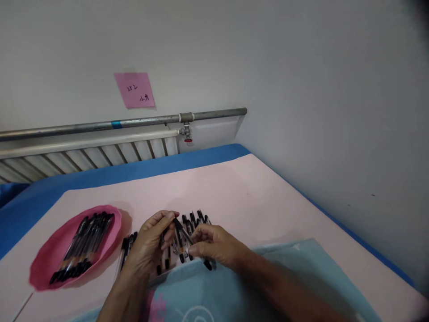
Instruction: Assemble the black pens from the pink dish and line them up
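Both hands work one black pen: the left hand pinches its upper end between curled thumb and fingertips, and the right hand closes loosely on the lower part. Just beyond and beneath the fingers lies a row of loose pens, seemingly not yet dealt with. Well to the left of the fingers, a pink tray already holds a stacked batch of pens, so roughly half looks done.
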The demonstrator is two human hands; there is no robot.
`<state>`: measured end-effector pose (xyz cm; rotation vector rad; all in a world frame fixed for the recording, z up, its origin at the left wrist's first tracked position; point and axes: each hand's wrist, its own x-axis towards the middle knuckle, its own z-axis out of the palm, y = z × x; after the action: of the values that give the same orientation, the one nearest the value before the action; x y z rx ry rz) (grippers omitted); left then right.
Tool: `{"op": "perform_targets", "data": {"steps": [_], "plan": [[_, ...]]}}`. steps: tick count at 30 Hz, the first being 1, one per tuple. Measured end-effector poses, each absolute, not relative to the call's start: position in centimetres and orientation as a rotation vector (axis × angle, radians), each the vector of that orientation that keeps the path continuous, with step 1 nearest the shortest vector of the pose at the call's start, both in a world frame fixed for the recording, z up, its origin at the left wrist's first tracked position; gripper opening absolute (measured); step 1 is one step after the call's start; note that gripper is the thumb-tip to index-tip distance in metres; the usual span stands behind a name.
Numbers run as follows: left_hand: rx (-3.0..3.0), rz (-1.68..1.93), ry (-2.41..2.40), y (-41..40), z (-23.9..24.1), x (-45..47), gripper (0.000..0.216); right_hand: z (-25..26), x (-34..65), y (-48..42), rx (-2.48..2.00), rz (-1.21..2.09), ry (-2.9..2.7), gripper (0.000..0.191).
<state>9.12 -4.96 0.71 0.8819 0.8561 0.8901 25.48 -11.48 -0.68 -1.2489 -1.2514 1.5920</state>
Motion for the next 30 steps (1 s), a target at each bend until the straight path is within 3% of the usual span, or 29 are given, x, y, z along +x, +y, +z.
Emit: {"op": "perform_targets", "data": {"steps": [4,9,14,20,26,30], "plan": [[0.887,0.904,0.84,-4.91,0.9,8.96,0.025,-0.2,25.53,-11.32,-1.004,1.855,-1.159,0.03],[0.876,0.921,0.819,-4.78,0.65,8.85,0.021,-0.35,25.42,-11.33,-0.953,1.841,-1.03,0.019],[0.894,0.979,0.799,-4.65,0.46,8.68,0.02,-0.27,25.27,-11.49,-0.827,2.038,-0.926,0.032],[0.885,1.01,0.808,-4.78,0.67,8.73,0.019,-0.5,25.29,-11.56,-1.118,1.64,-1.048,0.023],[0.89,1.012,0.801,-4.97,1.03,8.8,0.018,-0.58,25.02,-11.52,-0.936,1.992,-0.937,0.037],[0.879,1.026,0.806,-4.9,0.89,8.83,0.019,-0.83,24.82,-11.61,-1.087,1.678,-1.11,0.022]]}}
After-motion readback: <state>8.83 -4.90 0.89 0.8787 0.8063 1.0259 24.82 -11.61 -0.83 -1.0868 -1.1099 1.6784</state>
